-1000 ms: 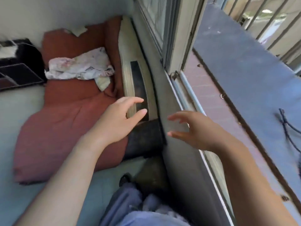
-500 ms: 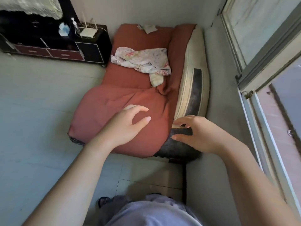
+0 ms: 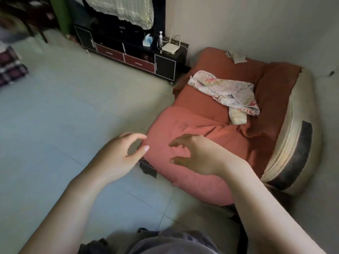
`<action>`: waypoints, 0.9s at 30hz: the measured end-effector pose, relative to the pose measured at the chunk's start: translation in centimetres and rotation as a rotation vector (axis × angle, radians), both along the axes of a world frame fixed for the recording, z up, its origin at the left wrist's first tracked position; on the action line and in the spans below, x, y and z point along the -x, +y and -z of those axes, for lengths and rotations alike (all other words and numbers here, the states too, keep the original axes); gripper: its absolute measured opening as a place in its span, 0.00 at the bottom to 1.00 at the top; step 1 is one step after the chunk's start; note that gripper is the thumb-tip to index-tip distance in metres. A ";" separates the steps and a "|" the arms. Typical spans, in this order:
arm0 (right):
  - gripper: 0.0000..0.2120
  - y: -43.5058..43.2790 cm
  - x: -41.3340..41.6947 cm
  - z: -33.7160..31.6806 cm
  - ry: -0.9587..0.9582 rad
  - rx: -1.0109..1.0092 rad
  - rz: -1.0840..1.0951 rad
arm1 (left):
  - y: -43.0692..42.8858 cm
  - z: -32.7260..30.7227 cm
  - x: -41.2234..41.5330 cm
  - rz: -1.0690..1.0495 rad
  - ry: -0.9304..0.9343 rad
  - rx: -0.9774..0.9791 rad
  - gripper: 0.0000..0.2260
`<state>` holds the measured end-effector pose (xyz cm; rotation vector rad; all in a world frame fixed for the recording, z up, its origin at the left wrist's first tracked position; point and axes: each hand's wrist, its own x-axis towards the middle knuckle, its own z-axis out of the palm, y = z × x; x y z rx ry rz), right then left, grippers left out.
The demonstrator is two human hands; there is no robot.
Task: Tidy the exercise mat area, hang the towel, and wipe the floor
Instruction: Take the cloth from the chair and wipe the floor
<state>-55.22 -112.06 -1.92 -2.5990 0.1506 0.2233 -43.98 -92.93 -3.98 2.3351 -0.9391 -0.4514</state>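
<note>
- The floral towel (image 3: pixel 225 90) is lying crumpled on the red mat (image 3: pixel 201 118), toward its far end.
- Your left hand (image 3: pixel 119 156) is hovering at the mat's near corner and your right hand (image 3: pixel 198 158) above its near end, fingers spread, holding nothing.
- A black cabinet (image 3: pixel 132 52) is standing beside the mat's far corner.

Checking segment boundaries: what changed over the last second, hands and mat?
View swung left, off the window. Both hands moved from the edge of the beige mattress to the near-left corner of the red cover: left hand at its edge, right hand above it. Neither holds anything, as before. Floral cloth unmoved on the cover.
</note>
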 end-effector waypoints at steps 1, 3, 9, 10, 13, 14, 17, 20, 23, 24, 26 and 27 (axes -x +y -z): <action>0.22 1.2 -2.0 0.2 0.007 -0.018 -0.039 | 1.6 0.1 -1.1 -0.037 -0.004 -0.007 0.16; 0.22 3.3 -5.5 0.4 0.015 -0.038 -0.118 | 4.6 0.1 -3.1 -0.115 -0.019 -0.016 0.16; 0.22 7.3 -15.3 1.2 0.035 -0.064 -0.284 | 10.1 0.5 -8.8 -0.310 0.006 0.004 0.16; 0.22 7.7 -17.0 1.4 0.046 -0.067 -0.302 | 10.7 0.7 -9.9 -0.330 0.012 0.000 0.15; 0.22 8.3 -22.3 2.5 0.076 -0.069 -0.326 | 12.0 1.6 -14.2 -0.364 0.014 -0.013 0.15; 0.22 8.3 -24.3 2.9 0.083 -0.065 -0.331 | 12.2 1.8 -16.0 -0.369 0.013 -0.016 0.15; 0.21 8.0 -30.6 3.8 0.087 -0.061 -0.337 | 12.2 2.1 -22.2 -0.378 0.007 -0.034 0.16; 0.21 7.0 -37.3 3.2 0.095 -0.048 -0.331 | 11.6 1.5 -28.9 -0.388 0.022 -0.056 0.16; 0.20 5.9 -43.5 2.4 0.109 -0.043 -0.328 | 11.1 0.9 -34.9 -0.399 0.032 -0.065 0.16; 0.20 5.7 -45.6 2.3 0.106 -0.033 -0.330 | 11.2 0.7 -36.7 -0.411 0.031 -0.066 0.16; 0.20 5.9 -49.6 2.3 0.094 -0.014 -0.334 | 11.6 0.6 -40.0 -0.449 0.039 -0.051 0.16; 0.20 6.2 -51.4 2.4 0.083 -0.024 -0.333 | 11.9 0.6 -41.5 -0.468 0.054 -0.033 0.15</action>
